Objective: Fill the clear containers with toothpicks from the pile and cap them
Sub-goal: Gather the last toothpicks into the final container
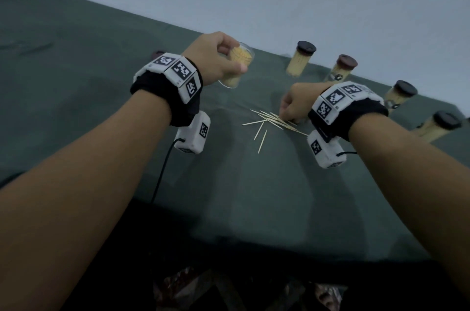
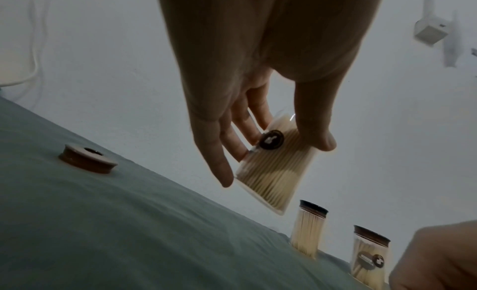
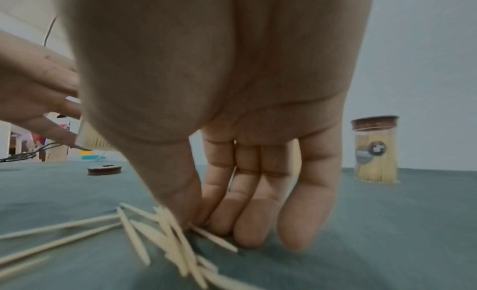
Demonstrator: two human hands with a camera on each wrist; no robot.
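Observation:
My left hand [image 1: 232,58] grips an uncapped clear container [image 1: 243,55], packed with toothpicks, tilted above the green cloth. In the left wrist view the thumb and fingers of the left hand [image 2: 273,151] clasp the container [image 2: 273,176] from both sides. My right hand [image 1: 286,113] is down on the scattered toothpick pile [image 1: 269,120]. In the right wrist view the right hand [image 3: 204,225] has thumb and fingertips meeting on the cloth, pinching toothpicks [image 3: 165,233]. A loose brown cap [image 2: 87,158] lies on the cloth to the left, also visible in the right wrist view [image 3: 104,170].
Several capped, filled containers [image 1: 301,58] [image 1: 340,69] [image 1: 400,93] stand along the table's far right edge against a pale wall. The green cloth [image 1: 101,81] covers the table. A black cable [image 1: 160,178] hangs from my left wrist unit.

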